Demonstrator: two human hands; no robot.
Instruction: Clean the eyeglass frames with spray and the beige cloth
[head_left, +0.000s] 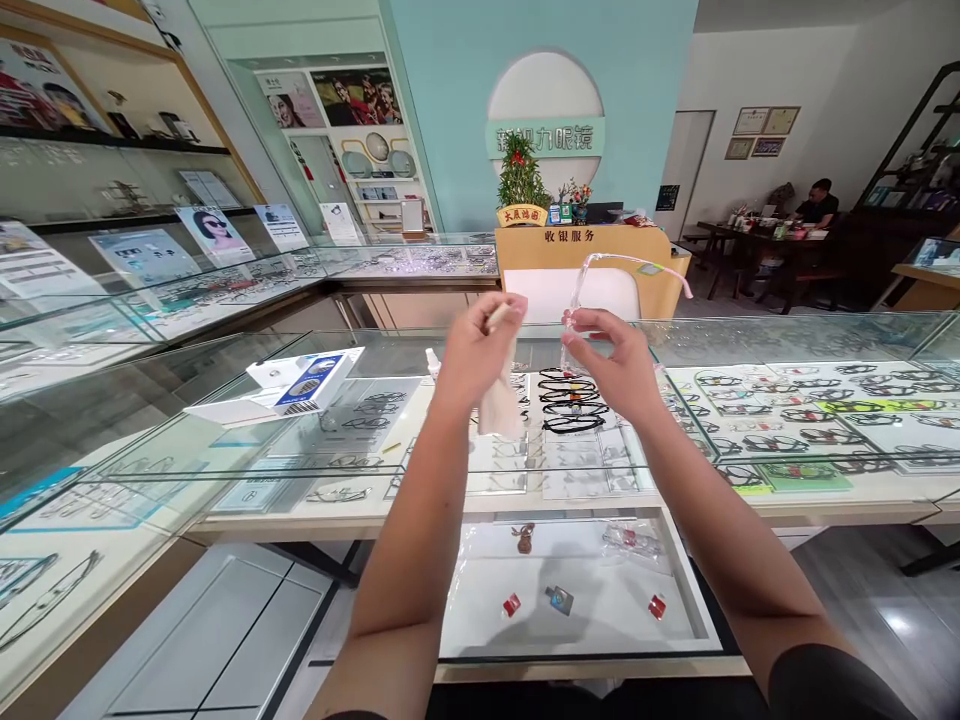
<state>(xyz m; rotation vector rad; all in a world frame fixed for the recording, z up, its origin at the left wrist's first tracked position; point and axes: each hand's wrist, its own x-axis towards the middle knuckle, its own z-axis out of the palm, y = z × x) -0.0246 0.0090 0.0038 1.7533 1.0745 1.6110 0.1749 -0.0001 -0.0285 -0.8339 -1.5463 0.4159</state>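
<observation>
My left hand (480, 345) is closed on a cream-coloured cloth (500, 405), which hangs down below the fingers. Pinched between the thumb and fingers of my right hand (611, 355) is a pair of clear-framed eyeglasses (577, 290). One pinkish temple arm (660, 268) reaches up and out to the right, with a small yellow-green mark on it. The lower part of the frame is partly hidden by my fingers. Both hands are raised above the glass display counter (450, 465), a short gap apart. A white-capped bottle (433, 363) stands just left of my left hand.
Several dark eyeglasses (574, 410) lie in a column below my hands. An opened white-and-blue box (307, 385) rests on the glass at left. Beneath the counter, a white drawer (585, 640) holds small packets. Far right, a person (819, 205) sits at a table.
</observation>
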